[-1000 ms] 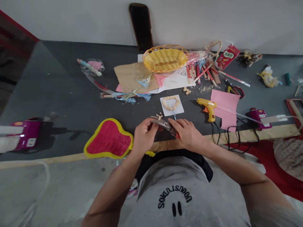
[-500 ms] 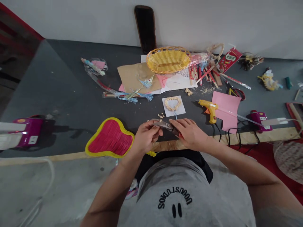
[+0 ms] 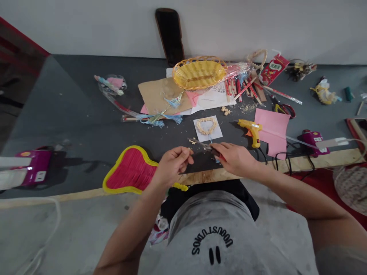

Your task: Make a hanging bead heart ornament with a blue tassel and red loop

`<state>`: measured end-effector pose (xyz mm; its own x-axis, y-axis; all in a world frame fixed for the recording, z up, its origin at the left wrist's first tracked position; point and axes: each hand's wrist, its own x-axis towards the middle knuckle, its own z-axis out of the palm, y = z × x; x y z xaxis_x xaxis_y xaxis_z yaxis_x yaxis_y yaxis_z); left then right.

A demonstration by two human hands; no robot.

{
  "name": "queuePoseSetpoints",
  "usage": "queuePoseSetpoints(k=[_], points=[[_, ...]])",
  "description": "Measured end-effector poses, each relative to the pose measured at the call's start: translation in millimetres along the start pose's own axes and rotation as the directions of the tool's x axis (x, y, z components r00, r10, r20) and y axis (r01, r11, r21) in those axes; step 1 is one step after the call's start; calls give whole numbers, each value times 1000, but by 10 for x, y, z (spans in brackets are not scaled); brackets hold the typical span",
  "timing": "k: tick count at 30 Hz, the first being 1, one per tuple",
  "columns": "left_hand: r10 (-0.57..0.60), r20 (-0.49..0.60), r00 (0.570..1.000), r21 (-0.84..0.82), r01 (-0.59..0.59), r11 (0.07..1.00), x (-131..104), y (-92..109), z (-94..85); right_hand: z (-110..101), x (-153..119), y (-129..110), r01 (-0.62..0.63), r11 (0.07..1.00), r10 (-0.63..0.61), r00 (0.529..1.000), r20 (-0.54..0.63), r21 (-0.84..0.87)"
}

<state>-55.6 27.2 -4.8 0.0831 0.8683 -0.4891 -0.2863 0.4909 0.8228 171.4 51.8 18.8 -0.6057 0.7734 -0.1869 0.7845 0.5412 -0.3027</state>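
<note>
My right hand (image 3: 236,158) is wrapped round the handles of grey metal pliers (image 3: 207,146), whose jaws point left over the table. To the left, my left hand (image 3: 176,162) is closed in a pinch; what lies between its fingertips is too small to make out. Just beyond the jaws is a small pile of pale wooden bits (image 3: 192,141). Behind the pliers, a white square card (image 3: 218,131) bears a ring of pale pieces (image 3: 207,126) with a light blue tassel hanging towards me.
A yellow glue gun (image 3: 250,130) lies right of the card, by pink paper (image 3: 272,126). A red, yellow-edged panel (image 3: 130,170) is at left. Behind stand a yellow basket (image 3: 199,74) and a phone (image 3: 170,36). Purple power sockets (image 3: 314,143) sit at right.
My hands have moved apart: the left has come away from the pliers' jaws. My right hand has turned the pliers so the jaws point towards the wooden bits.
</note>
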Motion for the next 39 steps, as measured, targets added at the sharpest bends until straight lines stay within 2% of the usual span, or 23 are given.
queuePoseSetpoints(k=[3, 6, 8, 10, 12, 13, 15, 18, 21, 23, 25, 26, 28, 30, 32, 34, 36, 39], points=[[207, -62, 976, 149, -196, 969, 80, 156, -144, -128, -29, 193, -77, 997, 77, 997, -26, 14], [339, -65, 938, 372, -293, 881, 201, 325, -223, -312, -91, 555, -212, 977, 208, 968, -143, -14], [403, -49, 914, 503, -326, 801, 305, 401, -243, -469, -121, 906, -337, 941, 321, 912, -254, -21], [458, -31, 889, 604, -348, 717, 432, 443, -260, -626, -123, 1314, -453, 891, 423, 826, -372, 6], [499, -15, 867, 678, -357, 642, 584, 474, -288, -744, -93, 1722, -528, 848, 493, 758, -427, 41], [517, -9, 856, 709, -359, 607, 668, 492, -305, -780, -69, 1906, -564, 825, 526, 732, -434, 49], [552, 10, 834, 773, -356, 524, 840, 544, -343, -800, -12, 2207, -599, 801, 553, 725, -411, 21], [581, 9, 814, 874, -288, 391, 1073, 658, -378, -746, 55, 2475, -661, 750, 616, 710, -341, -23], [575, -15, 818, 931, -199, 307, 1259, 788, -370, -700, 96, 2568, -706, 707, 663, 677, -321, -29], [576, -12, 817, 948, -175, 268, 1376, 876, -344, -712, 174, 2551, -693, 720, 630, 672, -389, -31], [573, 1, 819, 955, -171, 242, 1502, 963, -308, -751, 352, 2474, -606, 793, 514, 718, -469, -59], [570, 10, 821, 960, -168, 226, 1565, 1005, -286, -773, 484, 2416, -530, 844, 431, 762, -483, -82], [562, 16, 827, 969, -152, 196, 1671, 1080, -237, -803, 815, 2278, -353, 926, 266, 864, -427, -137], [566, 50, 823, 976, -160, 146, 1717, 1132, -186, -806, 1168, 2139, -295, 943, 218, 898, -382, -154], [592, 84, 801, 977, -184, 109, 1673, 1148, -147, -780, 1466, 2024, -312, 930, 248, 922, -297, -194], [625, 73, 777, 976, -184, 114, 1541, 1115, -135, -733, 1665, 1954, -349, 908, 299, 928, -223, -233], [598, 102, 795, 973, -204, 106, 1346, 1028, -153, -683, 1771, 1937, -369, 896, 328, 925, -191, -248], [456, 210, 865, 955, -282, 95, 1016, 812, -217, -636, 1819, 1982, -374, 896, 330, 921, -207, -238]])
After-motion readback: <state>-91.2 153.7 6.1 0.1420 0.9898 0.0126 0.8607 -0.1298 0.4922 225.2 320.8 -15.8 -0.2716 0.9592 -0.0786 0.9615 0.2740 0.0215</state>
